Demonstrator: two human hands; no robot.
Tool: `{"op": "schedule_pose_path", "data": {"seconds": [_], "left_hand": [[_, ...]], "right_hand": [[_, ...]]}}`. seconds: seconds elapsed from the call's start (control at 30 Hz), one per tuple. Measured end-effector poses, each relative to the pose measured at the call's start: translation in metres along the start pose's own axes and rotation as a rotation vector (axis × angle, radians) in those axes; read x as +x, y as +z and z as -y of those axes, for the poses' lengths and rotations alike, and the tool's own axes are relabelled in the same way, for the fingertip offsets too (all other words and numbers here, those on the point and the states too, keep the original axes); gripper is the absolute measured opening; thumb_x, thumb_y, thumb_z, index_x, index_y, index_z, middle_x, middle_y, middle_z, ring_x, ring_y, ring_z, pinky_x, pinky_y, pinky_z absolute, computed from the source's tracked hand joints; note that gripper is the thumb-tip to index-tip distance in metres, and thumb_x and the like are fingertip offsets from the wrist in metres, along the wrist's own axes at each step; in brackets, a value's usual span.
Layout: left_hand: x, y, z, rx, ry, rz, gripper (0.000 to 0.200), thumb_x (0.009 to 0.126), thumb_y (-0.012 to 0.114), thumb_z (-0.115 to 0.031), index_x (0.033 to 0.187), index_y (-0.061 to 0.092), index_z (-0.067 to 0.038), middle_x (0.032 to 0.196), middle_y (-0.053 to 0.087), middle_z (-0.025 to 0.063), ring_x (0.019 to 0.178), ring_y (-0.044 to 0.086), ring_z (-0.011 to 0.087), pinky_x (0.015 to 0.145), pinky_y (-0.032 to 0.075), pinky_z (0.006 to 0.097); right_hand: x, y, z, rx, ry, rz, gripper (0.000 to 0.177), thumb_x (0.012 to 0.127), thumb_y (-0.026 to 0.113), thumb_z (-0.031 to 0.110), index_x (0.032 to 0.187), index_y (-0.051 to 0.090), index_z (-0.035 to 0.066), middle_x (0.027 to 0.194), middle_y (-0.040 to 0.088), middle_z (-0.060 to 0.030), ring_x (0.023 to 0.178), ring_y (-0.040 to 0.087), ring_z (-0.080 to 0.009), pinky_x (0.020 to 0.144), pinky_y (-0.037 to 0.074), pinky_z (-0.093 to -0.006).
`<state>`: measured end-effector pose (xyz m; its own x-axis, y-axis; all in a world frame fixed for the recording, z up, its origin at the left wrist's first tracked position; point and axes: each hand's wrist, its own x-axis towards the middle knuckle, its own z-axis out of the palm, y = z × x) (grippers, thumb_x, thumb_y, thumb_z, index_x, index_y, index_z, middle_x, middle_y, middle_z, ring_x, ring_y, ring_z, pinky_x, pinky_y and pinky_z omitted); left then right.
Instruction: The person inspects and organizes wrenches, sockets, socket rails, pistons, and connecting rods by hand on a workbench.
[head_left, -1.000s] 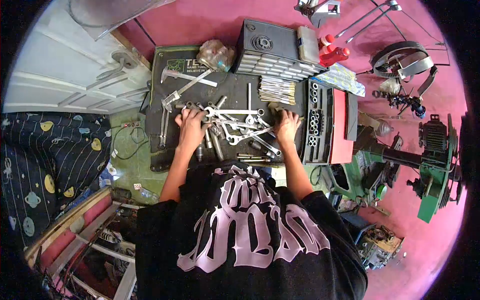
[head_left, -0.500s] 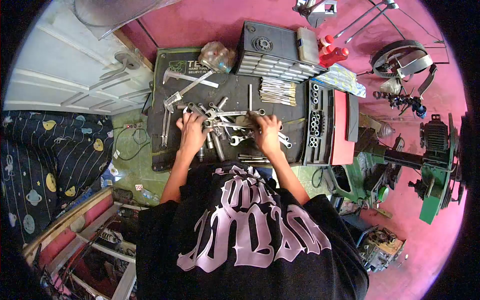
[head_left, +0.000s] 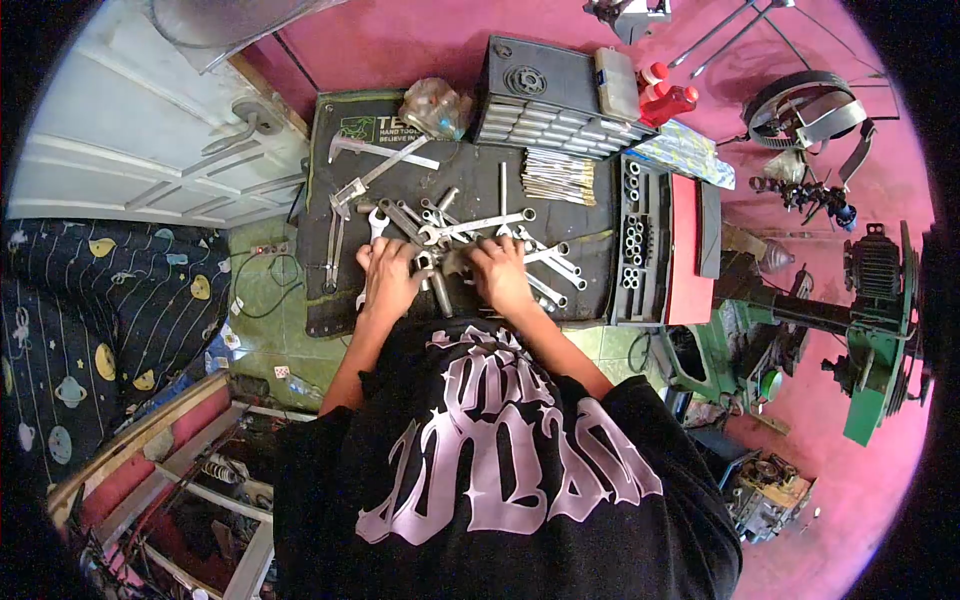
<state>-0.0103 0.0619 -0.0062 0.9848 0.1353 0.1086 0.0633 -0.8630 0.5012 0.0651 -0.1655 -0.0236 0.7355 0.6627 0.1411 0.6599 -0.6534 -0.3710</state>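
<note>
Several wrenches [head_left: 495, 222] and steel sockets or bars lie in a loose heap on the dark mat [head_left: 470, 180]. My left hand [head_left: 390, 280] is at the heap's left side, its fingers curled over tool ends; what they grip, if anything, is hidden. On the right of the heap's near part, my right hand [head_left: 502, 276] has bent fingers lying against the tools, and its hold is hidden too. A steel socket piece [head_left: 441, 295] shows between the hands. More wrenches [head_left: 560, 265] fan out right of my right hand. Calipers [head_left: 375, 175] lie at the upper left.
A drawer cabinet [head_left: 550, 95] stands at the back, with thin metal rods [head_left: 558, 178] in front of it. A socket tray [head_left: 633, 240] with a red panel [head_left: 688, 250] is at the right. A plastic bag [head_left: 437, 108] sits at the back left. Green machinery [head_left: 875, 375] stands far right.
My right hand has moved left and nearer to me, closer to my left hand. The wrenches on the right now show more fully and lie spread out. My left hand has moved slightly down.
</note>
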Motion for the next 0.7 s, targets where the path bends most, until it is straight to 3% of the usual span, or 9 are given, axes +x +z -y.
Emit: {"op": "schedule_pose_path", "data": {"seconds": [0.2, 0.33, 0.37, 0.43, 0.53, 0.7], "left_hand": [[0.000, 0.002, -0.001, -0.050, 0.012, 0.039, 0.045, 0.069, 0.092, -0.024, 0.106, 0.074, -0.008, 0.109, 0.069, 0.0074, 0.113, 0.056, 0.0278, 0.103, 0.032, 0.0474], [0.002, 0.003, -0.004, -0.054, 0.029, 0.067, 0.045, 0.067, 0.093, -0.024, 0.105, 0.074, -0.008, 0.107, 0.070, 0.0075, 0.112, 0.056, 0.0279, 0.103, 0.032, 0.0477], [0.001, 0.004, -0.003, -0.035, 0.048, 0.061, 0.045, 0.067, 0.093, -0.025, 0.104, 0.073, -0.008, 0.106, 0.070, 0.0077, 0.111, 0.057, 0.0280, 0.103, 0.033, 0.0479], [0.001, 0.004, -0.002, -0.013, 0.075, 0.058, 0.044, 0.067, 0.092, -0.025, 0.103, 0.073, -0.008, 0.105, 0.070, 0.0078, 0.110, 0.057, 0.0280, 0.103, 0.033, 0.0481], [0.003, 0.007, -0.001, 0.018, 0.103, 0.055, 0.042, 0.068, 0.091, -0.025, 0.101, 0.073, -0.008, 0.105, 0.070, 0.0082, 0.110, 0.057, 0.0282, 0.102, 0.033, 0.0485], [0.001, 0.005, 0.000, -0.007, 0.104, 0.065, 0.043, 0.066, 0.090, -0.025, 0.100, 0.071, -0.006, 0.105, 0.070, 0.0092, 0.110, 0.057, 0.0285, 0.104, 0.033, 0.0494]], "right_hand": [[-0.034, -0.015, -0.050, -0.193, 0.285, -0.051, 0.042, 0.079, 0.070, 0.008, 0.120, 0.072, 0.017, 0.116, 0.064, -0.0122, 0.118, 0.053, -0.0396, 0.107, 0.037, -0.0595], [-0.027, -0.004, -0.034, -0.216, 0.286, -0.062, 0.043, 0.079, 0.070, 0.008, 0.121, 0.069, 0.013, 0.118, 0.064, -0.0120, 0.118, 0.052, -0.0404, 0.107, 0.037, -0.0602], [-0.023, -0.003, -0.024, -0.160, 0.253, 0.028, 0.040, 0.079, 0.068, 0.008, 0.119, 0.068, 0.011, 0.117, 0.064, -0.0125, 0.119, 0.052, -0.0407, 0.107, 0.037, -0.0604], [-0.012, 0.005, 0.004, -0.039, 0.106, 0.049, 0.027, 0.084, 0.062, 0.009, 0.110, 0.069, 0.009, 0.112, 0.066, -0.0149, 0.116, 0.055, -0.0376, 0.106, 0.040, -0.0582], [0.003, 0.014, 0.030, -0.003, -0.055, 0.181, 0.033, 0.082, 0.068, 0.011, 0.115, 0.069, 0.012, 0.117, 0.064, -0.0131, 0.121, 0.053, -0.0386, 0.107, 0.038, -0.0601], [-0.010, 0.001, 0.003, -0.123, 0.078, 0.052, 0.034, 0.079, 0.073, 0.014, 0.112, 0.070, 0.014, 0.118, 0.064, -0.0110, 0.121, 0.053, -0.0388, 0.106, 0.037, -0.0622]]}}
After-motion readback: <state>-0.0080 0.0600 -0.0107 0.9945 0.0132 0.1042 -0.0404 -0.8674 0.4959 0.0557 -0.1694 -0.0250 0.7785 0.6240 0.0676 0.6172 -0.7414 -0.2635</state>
